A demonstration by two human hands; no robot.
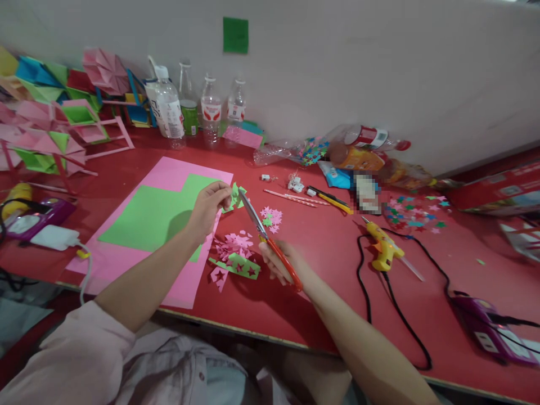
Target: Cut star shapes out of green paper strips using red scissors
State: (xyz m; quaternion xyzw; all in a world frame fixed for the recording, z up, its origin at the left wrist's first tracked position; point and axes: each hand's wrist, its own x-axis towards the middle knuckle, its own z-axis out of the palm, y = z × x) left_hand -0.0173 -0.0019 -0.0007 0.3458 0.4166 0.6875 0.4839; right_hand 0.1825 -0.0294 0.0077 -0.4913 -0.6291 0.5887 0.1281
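My left hand [211, 207] pinches a small piece of green paper [237, 197] above the right edge of the coloured sheets. In my right hand [283, 260] is a pair of scissors [253, 216] with orange handles, its blade tips beside the green piece. Whether the blades touch the paper I cannot tell. Below lie pink paper scraps [233, 246] and a green strip [239, 266] with star-shaped holes. A small pile of pink cut-out stars [272, 218], with a little green among them, sits behind the scissors. Green paper [143, 219] rests on a large pink sheet [181, 295] under my left arm.
A yellow glue gun [383, 247] with a black cord lies at right, near a purple power strip [493, 332]. Plastic bottles [211, 109] stand along the wall; others lie down. Folded paper models [63, 124] fill the back left. Coloured stars [415, 214] are scattered at right.
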